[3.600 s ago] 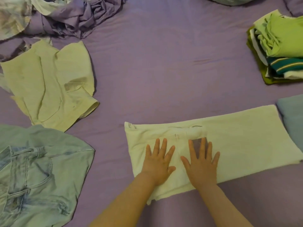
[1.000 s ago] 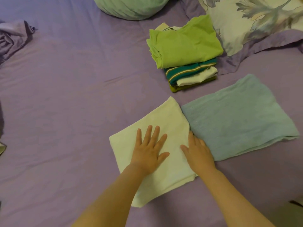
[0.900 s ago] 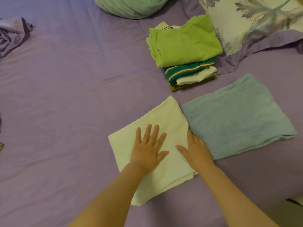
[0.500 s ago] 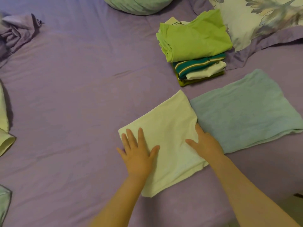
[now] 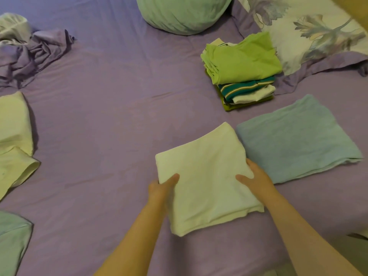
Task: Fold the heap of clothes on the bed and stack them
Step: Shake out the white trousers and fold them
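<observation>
Pinching the folded cloth at both sides, left hand and right hand could let its layers (loose underneath) slip open when lifting.

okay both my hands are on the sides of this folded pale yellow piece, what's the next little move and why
Probably lift the folded pale yellow piece and set it on the folded blue piece lying flat right beside it. Your left hand and right hand already grip its opposite edges, and it looks fully folded.

Bedding around the work area

A rounded pale green pillow lies at the far middle of the purple bed sheet; a floral pillow with a purple border lies at the far right.
</observation>
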The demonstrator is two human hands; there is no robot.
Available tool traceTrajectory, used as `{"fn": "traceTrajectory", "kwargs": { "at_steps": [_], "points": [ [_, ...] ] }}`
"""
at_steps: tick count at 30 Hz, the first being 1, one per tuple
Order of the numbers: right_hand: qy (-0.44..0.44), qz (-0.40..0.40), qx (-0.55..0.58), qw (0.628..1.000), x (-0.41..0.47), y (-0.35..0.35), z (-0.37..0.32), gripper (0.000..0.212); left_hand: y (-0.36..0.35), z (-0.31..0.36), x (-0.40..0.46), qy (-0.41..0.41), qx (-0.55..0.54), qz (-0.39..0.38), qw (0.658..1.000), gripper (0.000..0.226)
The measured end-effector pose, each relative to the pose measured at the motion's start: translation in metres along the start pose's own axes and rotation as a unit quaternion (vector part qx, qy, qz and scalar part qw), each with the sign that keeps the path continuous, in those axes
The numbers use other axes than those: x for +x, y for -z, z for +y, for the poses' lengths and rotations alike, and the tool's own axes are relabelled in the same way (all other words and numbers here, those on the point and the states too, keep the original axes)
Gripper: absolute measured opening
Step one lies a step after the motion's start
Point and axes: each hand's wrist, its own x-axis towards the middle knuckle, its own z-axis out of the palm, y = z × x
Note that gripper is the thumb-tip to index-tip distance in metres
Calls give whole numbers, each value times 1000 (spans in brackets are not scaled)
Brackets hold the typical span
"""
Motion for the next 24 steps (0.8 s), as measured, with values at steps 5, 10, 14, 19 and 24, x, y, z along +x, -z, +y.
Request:
{"fn": "traceTrajectory", "kwargs": {
  "at_steps": [5,10,14,19,24],
  "points": [
    [11,15,76,997,-25,28,-19,61,12,25,-22,16,-80,-107,991,37],
    [61,55,95,992,-28,101,-39,58,-40,53,-59,-21,-145,-195,970,30],
    [80,72,71,992,-11,176,-33,51,-116,71,-81,-39,-145,-208,967,29],
    [66,79,27,994,33,257,6,52,-215,65,-83,-32,-138,-204,969,28],
    [54,69,8,996,79,298,47,54,-282,45,-62,-16,-129,-201,971,34]
  ]
}}
